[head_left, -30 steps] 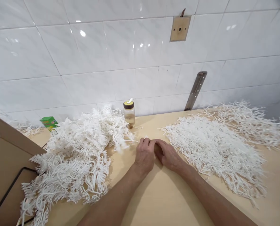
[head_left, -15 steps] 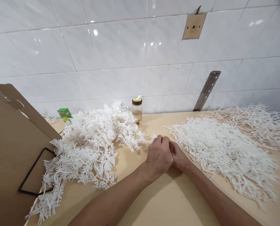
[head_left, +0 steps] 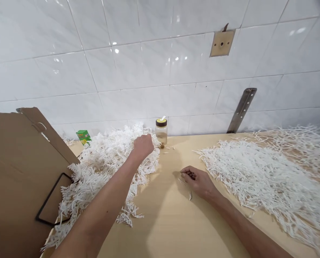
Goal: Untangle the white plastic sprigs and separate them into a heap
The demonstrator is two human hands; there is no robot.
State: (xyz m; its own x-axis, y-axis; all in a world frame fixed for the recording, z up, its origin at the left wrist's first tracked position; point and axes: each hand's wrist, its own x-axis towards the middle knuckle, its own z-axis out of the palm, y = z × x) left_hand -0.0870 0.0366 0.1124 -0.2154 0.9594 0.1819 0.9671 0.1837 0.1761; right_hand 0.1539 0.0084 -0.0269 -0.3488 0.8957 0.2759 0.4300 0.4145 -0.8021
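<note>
My left hand (head_left: pixel 144 145) is closed over the back right part of a heap of white branching strands (head_left: pixel 103 157), just left of a jar (head_left: pixel 161 132) with a dark rim and yellow lid; what its fingers hold is hidden. My right hand (head_left: pixel 199 181) is nearer the middle of the table, its fingers curled and the thumb against the index fingertip; anything between them is too small to make out. Small loose pale pieces (head_left: pixel 190 195) lie on the table beside it. A flatter pile of white strands (head_left: pixel 259 179) spreads to its right.
A cardboard box (head_left: pixel 12 172) with a black wire frame (head_left: pixel 45 197) stands at the left. Behind the heap is a green packet (head_left: pixel 83 137). A metal bracket (head_left: pixel 242 110) leans against the tiled wall. More thin strands (head_left: pixel 305 147) lie at the back right.
My hands have come apart. The left moved up and left to the heap, while the right stayed near the middle with its fingers curled. Small pieces now show on the table, and the view has shifted slightly.
</note>
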